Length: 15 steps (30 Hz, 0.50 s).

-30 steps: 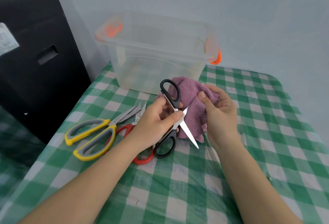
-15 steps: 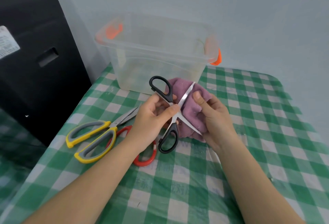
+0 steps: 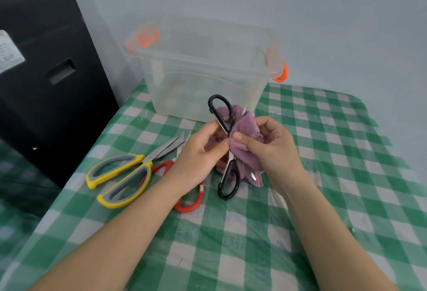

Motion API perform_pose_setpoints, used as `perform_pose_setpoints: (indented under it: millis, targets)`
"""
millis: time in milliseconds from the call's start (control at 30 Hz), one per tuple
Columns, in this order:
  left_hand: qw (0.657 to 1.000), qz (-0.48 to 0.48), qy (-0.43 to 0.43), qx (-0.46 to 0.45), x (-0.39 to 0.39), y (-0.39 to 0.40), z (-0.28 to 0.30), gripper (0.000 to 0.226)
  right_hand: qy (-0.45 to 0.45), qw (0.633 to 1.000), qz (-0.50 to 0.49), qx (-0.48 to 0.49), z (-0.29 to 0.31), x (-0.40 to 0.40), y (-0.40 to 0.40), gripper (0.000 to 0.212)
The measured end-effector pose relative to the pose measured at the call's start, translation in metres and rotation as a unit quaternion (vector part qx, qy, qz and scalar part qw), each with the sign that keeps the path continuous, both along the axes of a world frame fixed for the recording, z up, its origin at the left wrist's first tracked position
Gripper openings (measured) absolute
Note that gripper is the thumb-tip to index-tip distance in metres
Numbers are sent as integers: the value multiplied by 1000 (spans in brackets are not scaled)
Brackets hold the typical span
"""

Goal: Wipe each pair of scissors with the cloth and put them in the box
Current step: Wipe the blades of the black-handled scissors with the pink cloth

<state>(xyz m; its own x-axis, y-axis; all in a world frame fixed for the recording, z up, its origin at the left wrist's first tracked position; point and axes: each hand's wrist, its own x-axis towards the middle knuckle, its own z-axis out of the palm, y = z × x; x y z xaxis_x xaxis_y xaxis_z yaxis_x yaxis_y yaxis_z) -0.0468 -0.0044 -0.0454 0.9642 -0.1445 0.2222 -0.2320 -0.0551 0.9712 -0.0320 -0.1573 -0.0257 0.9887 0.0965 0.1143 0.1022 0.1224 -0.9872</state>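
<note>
while the left hand [image 3: 198, 152] pinches the black scissors [image 3: 225, 149] at their pivot, the right hand [image 3: 272, 149] pinches the purple cloth [image 3: 245, 136] round the blades; box [image 3: 208, 78] just beyond

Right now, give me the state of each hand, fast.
Left hand: holding the black-handled steel scissors near the pivot.
Right hand: gripping the purple terry cloth, wrapped around the blades.
</note>
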Motion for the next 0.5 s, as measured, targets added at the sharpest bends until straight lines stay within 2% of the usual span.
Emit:
perform_pose_setpoints:
  millis: [100, 267, 433, 500]
  targets:
    - [1000, -28, 8, 4, -1, 0, 0, 31, -9, 999, -15, -32, -2, 0, 1, 21]
    - [1000, -24, 10, 8, -2, 0, 2, 31, -2, 999, -28, 20, -2, 1, 0, 25]
    - [1000, -7, 7, -20, -1, 1, 2, 25, 71, 988, 16, 135, -1, 4, -6, 18]
    - [1000, -7, -2, -28, -1, 0, 2, 27, 55, 992, 42, 105, 0, 4, -6, 23]
